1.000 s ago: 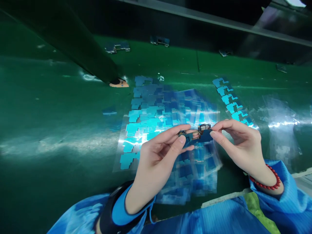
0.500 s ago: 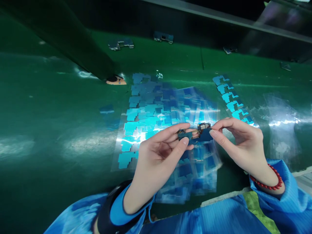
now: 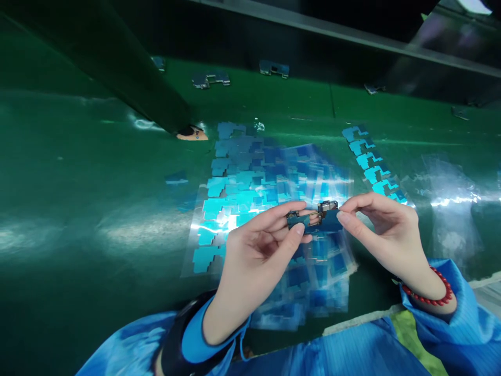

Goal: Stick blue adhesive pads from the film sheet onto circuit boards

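Both hands hold one small circuit board (image 3: pixel 316 216) above the green belt (image 3: pixel 78 209). My left hand (image 3: pixel 258 256) pinches its left end between thumb and fingers. My right hand (image 3: pixel 381 230) pinches its right end, where a dark blue sticker covers part of the board. Beneath the hands lie overlapping clear sheets of blue stickers (image 3: pixel 258 188). A red bead bracelet (image 3: pixel 430 292) circles my right wrist.
A strip of cyan stickers (image 3: pixel 371 164) lies to the right of the sheets, with clear film (image 3: pixel 450 209) further right. Several small boards (image 3: pixel 274 68) rest at the belt's far edge. A dark beam (image 3: pixel 129 68) slants down at upper left.
The hands and board stay almost still; my left thumb has slid slightly along the board. The small boards at the far edge have drifted rightward.
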Demonstrator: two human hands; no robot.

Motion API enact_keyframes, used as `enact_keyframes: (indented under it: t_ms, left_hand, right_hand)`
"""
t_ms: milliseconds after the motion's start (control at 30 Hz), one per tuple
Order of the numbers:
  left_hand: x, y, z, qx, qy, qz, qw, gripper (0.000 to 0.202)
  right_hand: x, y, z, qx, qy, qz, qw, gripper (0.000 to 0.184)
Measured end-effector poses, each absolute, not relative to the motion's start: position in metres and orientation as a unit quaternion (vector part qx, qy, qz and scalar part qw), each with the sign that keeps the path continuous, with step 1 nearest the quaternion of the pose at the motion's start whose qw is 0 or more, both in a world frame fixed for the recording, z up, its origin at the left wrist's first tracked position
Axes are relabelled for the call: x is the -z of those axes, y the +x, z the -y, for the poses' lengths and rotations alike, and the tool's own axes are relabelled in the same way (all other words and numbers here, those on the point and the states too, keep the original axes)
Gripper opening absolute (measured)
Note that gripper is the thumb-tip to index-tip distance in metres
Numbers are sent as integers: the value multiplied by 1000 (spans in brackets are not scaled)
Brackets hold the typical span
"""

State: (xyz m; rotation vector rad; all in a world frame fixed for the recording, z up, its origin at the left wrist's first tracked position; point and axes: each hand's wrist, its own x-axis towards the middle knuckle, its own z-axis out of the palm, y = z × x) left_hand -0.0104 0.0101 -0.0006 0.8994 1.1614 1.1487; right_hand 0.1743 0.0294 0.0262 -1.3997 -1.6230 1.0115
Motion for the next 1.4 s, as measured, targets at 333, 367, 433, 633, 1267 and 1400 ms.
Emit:
enact_keyframes:
  t_ms: [333,367,433,633,1267,1400]
  left_hand:
    - [-7,-13,-12,-509,328,-457,651,21]
    - [-7,-13,-13,-511,326,-453,654,21]
    - [-7,-13,-13,-516,320,-447,657,21]
    - [-6,-14,-12,-522,312,-451,654,22]
    - [-7,-14,-11,-520,302,-430,673,23]
    - [-4,-14,-13,-520,303,-417,681,23]
  right_hand:
    - [-26,174,-29,-379,-541,641,391,5]
    - [-26,174,-29,-376,-539,643,394,5]
    - [-25,174,-29,-372,-536,646,397,7]
    - [-22,175,-29,-379,-534,644,396,7]
    - [-18,169,-29,-402,-538,611,419,14]
    - [-17,171,-30,-402,-525,626,414,11]
